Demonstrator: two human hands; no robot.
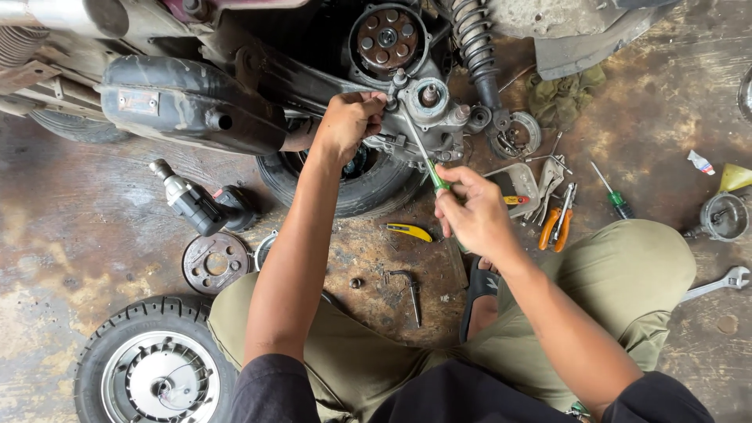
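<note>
Bent knees frame the work: right hand (476, 215) grips a green-handled screwdriver (427, 160), tip angled into the engine casing (427, 110), while left hand (348, 121) clenches against the casing, seemingly steadying it.

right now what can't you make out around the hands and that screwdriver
- Head view: the screwdriver tip is lost against the engine casing; what it engages is too small to tell.
- What the left hand grips is covered by its own fingers.
- The screwdriver handle is mostly hidden inside the right hand.
- The loose wheel is cut off by the bottom edge.
</note>
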